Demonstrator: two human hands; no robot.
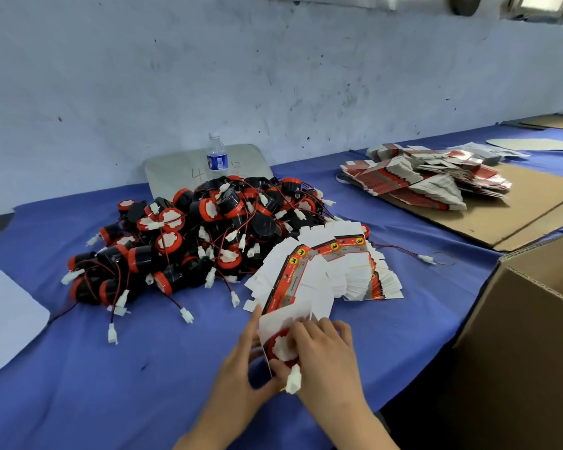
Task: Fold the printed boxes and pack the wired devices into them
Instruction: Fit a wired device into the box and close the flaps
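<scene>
Near the table's front edge my left hand (241,368) grips a partly folded printed box (275,323) by its left side. A red and black wired device (281,347) sits in the box's open end. My right hand (325,355) holds that device, fingers curled over it, and its white plug (294,380) hangs below. A fanned stack of flat printed boxes (332,271) lies just behind my hands. A big heap of wired devices (202,235) fills the middle of the blue cloth.
A second pile of flat boxes (429,178) lies on brown cardboard (517,216) at the back right. An open carton (530,319) stands at the right edge. A water bottle (216,155) stands behind the heap by the wall. White paper (4,316) lies at left.
</scene>
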